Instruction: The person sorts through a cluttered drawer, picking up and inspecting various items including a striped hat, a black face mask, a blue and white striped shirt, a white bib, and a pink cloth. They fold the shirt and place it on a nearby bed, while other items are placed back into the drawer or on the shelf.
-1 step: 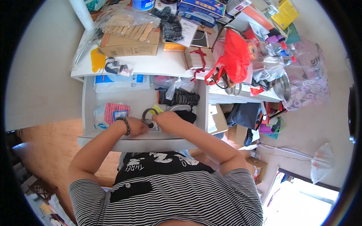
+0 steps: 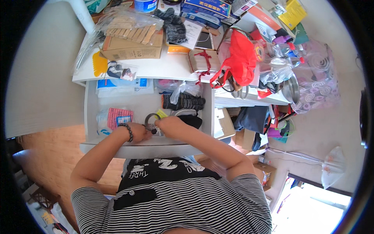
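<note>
Reaching into a pulled-out white drawer (image 2: 90, 107), the left hand (image 2: 139, 132) and the right hand (image 2: 170, 126) meet around a dark grey, ring-shaped roll (image 2: 147, 119), perhaps tape, which lies between and just beyond them. The left hand's fingers bend toward a small black knob-like piece (image 2: 154, 131); whether they grip it cannot be told. The right hand is curled at the ring's right side, its fingertips hidden. Just beyond it lies a flat yellow-green piece (image 2: 161, 113); to its right, a black cloth bundle (image 2: 191, 122). Beyond and left of the left hand sits a pinkish-red checked packet (image 2: 115, 116). By my reading, opening the drawer is done; the handling of the ring looks unfinished, since it remains inside.
</note>
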A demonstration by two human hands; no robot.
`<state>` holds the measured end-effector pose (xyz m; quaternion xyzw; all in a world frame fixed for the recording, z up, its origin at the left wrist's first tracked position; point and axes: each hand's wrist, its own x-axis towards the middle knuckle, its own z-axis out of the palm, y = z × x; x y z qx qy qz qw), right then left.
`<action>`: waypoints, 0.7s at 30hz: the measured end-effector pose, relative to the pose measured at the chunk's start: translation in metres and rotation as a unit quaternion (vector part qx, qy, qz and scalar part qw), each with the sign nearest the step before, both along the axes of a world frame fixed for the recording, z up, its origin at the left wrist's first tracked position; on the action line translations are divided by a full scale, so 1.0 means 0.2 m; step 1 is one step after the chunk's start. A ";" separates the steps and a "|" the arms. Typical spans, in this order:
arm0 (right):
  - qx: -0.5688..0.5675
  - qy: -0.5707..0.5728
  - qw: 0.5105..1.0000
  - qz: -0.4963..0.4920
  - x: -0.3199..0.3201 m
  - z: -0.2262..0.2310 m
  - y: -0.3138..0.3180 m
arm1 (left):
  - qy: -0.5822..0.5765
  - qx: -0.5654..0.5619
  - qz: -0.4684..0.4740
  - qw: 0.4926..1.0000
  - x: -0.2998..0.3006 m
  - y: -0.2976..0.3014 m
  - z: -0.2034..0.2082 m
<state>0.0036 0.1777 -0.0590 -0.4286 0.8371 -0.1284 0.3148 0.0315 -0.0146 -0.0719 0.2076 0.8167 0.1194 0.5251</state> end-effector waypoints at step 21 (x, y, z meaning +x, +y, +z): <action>-0.285 0.147 0.942 -0.101 -0.18 0.23 0.04 | 0.271 0.229 0.449 0.820 0.05 -0.11 0.02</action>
